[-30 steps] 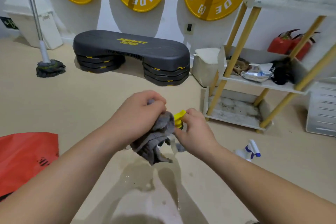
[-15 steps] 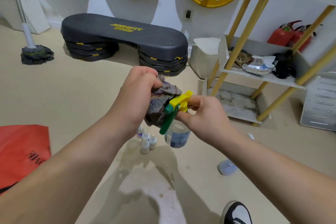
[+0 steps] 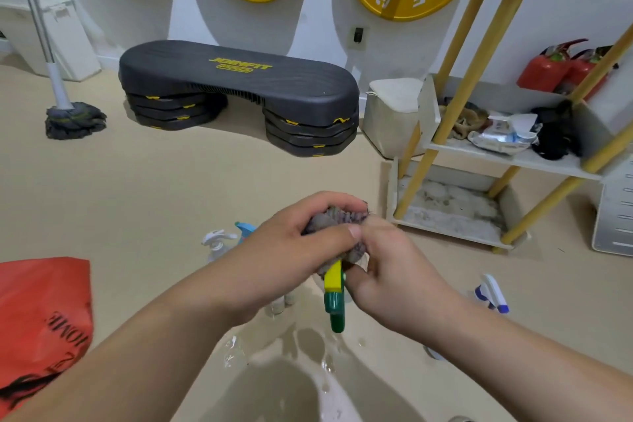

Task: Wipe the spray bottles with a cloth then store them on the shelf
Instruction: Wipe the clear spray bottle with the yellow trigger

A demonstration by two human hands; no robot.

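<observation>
From the head view, just below the middle of the frame, my left hand (image 3: 291, 250) has its fingers curled round the bunched grey cloth (image 3: 337, 216), with the thumb pressed across the front of it. My right hand (image 3: 387, 271) pinches the spray bottle (image 3: 334, 291) near its yellow and green trigger head. The bottle's body is hidden under my hands, so I cannot tell how firm that grip is.

The shelf (image 3: 513, 158) stands well apart at the right of the frame. Two more bottles wait on the floor: a white-headed bottle (image 3: 215, 240) left of my hands and a blue-and-white bottle (image 3: 491, 293) at lower right.

I judge the wet patch (image 3: 291, 353) on the floor below my hands to be the main risk. A damp bottle could slip from my pinch as I rub. The cloth could also press the trigger and squirt more liquid.
</observation>
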